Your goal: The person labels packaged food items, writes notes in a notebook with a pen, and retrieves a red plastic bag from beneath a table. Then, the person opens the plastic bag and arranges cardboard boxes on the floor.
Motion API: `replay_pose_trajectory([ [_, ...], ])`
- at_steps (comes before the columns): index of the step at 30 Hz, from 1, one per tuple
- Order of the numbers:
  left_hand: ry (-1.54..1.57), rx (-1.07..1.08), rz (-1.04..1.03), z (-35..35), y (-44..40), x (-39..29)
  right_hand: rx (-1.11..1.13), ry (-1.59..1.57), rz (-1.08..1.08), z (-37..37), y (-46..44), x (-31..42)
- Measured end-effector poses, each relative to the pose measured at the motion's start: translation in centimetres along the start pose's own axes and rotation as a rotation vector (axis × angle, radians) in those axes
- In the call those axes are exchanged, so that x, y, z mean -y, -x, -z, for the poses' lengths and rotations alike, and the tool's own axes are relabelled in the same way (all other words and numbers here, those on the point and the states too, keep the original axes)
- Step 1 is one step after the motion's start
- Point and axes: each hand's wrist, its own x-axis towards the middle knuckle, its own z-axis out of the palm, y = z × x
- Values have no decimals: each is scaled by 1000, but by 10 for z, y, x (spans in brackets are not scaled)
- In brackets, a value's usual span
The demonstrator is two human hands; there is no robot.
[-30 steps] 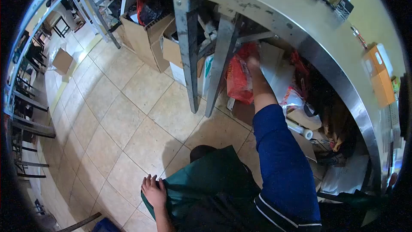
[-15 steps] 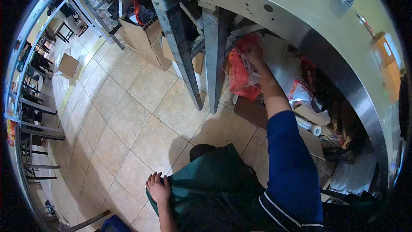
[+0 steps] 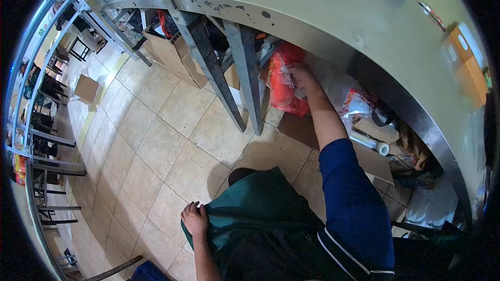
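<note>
Across the floor at far left, I have a cardboard box (image 3: 86, 89) standing beside a pale yellow strip (image 3: 111, 78); clear plastic hangs off its left side, and I cannot see what it holds. Next comes a taller carton (image 3: 166, 57) at the far edge of the scene, under the steel table (image 3: 291, 2), with crumpled red and black plastic showing at its open top.

Nearer me, the left hand (image 3: 194, 220) rests on the green apron (image 3: 265, 198), its fingers released and loosely bent over the cloth's edge. Beyond it, a second carton (image 3: 232, 77) is mostly hidden by the two table legs (image 3: 246, 67), so its contents are lost to me.

Just right of those legs, under the table, sits the red plastic bag (image 3: 284, 91), with a layer of clear, crinkled film on it. The right hand (image 3: 301, 75) touches its upper right side, fingers curled into the plastic; I cannot tell whether they clench it. Something fills the bag out, but the red hides it. Below it stands a dark brown box (image 3: 298, 129).

Farther right, a white-ended roll (image 3: 384, 149) lies beside an upright cardboard panel (image 3: 374, 165), near a white-and-red plastic packet (image 3: 358, 102). On the tabletop at far right, an orange tray (image 3: 461, 67) holds a pale piece.
</note>
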Motion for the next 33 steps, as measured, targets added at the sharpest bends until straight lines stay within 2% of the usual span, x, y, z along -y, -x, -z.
replay_pose_trajectory([
  [1, -3, -1, -1, -1, -1, 0, 2, 0, 5, -1, 2, 4],
  [3, 0, 4, 4, -1, -2, -1, -96, 30, -166, 1, 0, 5],
  [4, -1, 18, 10, 0, -2, -1, -97, 27, -167, 4, -3, 1],
  [6, -9, 15, 7, -2, -2, 1, 86, -85, -159, 10, -13, -10],
  [9, -11, 15, 11, -2, -1, 2, 180, -64, -158, 24, -28, -27],
  [15, -17, 27, 20, -3, 0, 5, 28, -60, -106, -8, 8, -5],
  [16, -19, 29, 23, -3, 0, 5, 30, -61, -107, 4, -8, -18],
  [18, -15, 39, 29, -2, 0, 6, 267, -263, 11, 26, -42, -44],
  [19, -10, 50, 34, -2, 0, 7, 270, -265, 11, 26, -46, -47],
  [26, -12, 42, 51, 3, 3, 4, 181, -236, -7, 126, -53, 8],
  [32, -26, 59, 32, 7, 5, -3, 108, -196, -40, 123, -37, 33],
  [33, 81, 84, 27, 5, -2, -5, 93, -193, -39, 117, -32, 37],
])
